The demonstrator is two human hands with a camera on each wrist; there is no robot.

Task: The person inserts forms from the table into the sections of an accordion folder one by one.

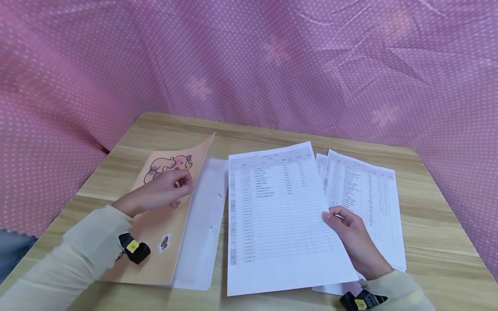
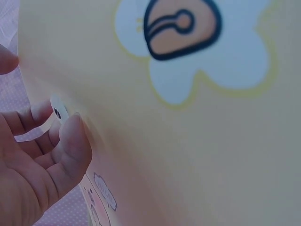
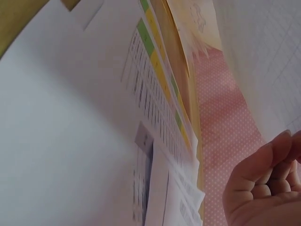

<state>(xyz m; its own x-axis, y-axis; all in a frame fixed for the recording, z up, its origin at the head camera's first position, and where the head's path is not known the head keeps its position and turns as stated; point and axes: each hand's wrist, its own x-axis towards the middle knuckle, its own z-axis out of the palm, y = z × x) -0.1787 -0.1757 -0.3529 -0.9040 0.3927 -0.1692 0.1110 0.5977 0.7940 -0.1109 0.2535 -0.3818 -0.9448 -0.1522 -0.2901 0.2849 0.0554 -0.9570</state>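
Left hand (image 1: 169, 190): fingers curled, pinching the right edge of the tan cover (image 1: 171, 224), its upper corner raised above a whitish page (image 1: 200, 242). Right hand (image 1: 352, 237): pinching the right edge of a printed sheet (image 1: 276, 224), thumb on top. Sheet lies between cover and further papers (image 1: 379, 207), partly overlapping the latter. Papers rest on the wooden table (image 1: 432, 224), right side.

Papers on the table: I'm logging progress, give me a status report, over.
Right hand holding printed sheet. Left hand at edge of folder. Sheet partly covers other papers.
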